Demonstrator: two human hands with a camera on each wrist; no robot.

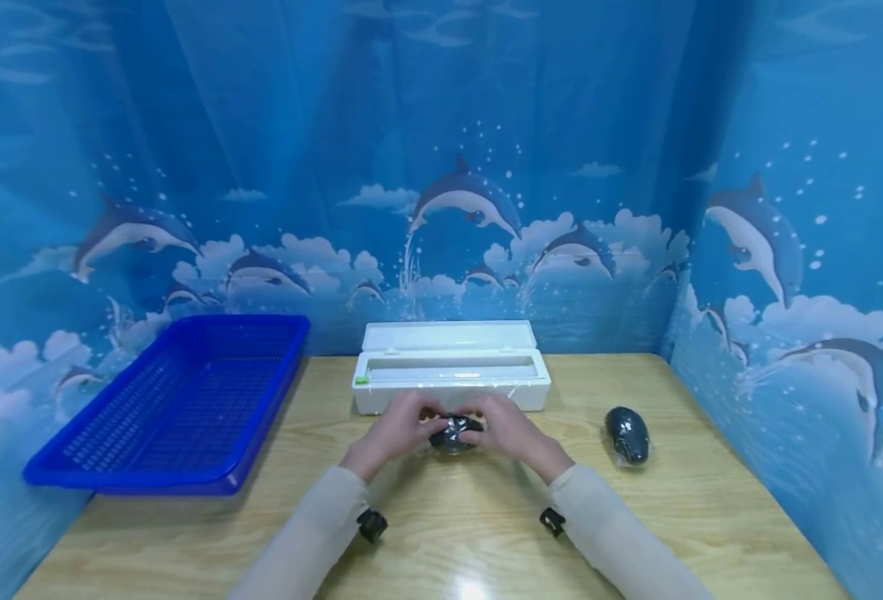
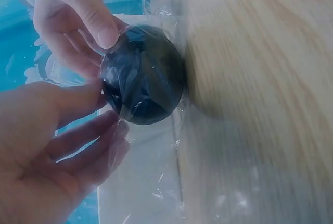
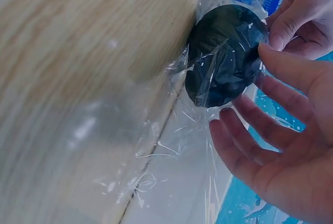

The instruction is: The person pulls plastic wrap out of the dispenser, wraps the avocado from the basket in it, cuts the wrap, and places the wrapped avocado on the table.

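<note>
Centrally, just in front of the long white lidded box [image 1: 452,385], a dark, rounded, glossy object wrapped in clear plastic film [image 1: 454,433] is held between the left hand [image 1: 409,422] and the right hand [image 1: 503,425]. It is lightly gripped from both sides, with a thumb laid on it from each hand and some fingers left spread. To the left hand's right and the right hand's left it lies, and neither hand can be called nearer. From the head view its longer axis seems to be turned crosswise, from hand to hand, though its ends are partly covered. Whether the wooden tabletop [image 1: 711,517] is touched by it cannot be told. Its surface is seen as smooth and almost black, streaked with bright highlights where the film is creased; loose film is spread beside it.
</note>
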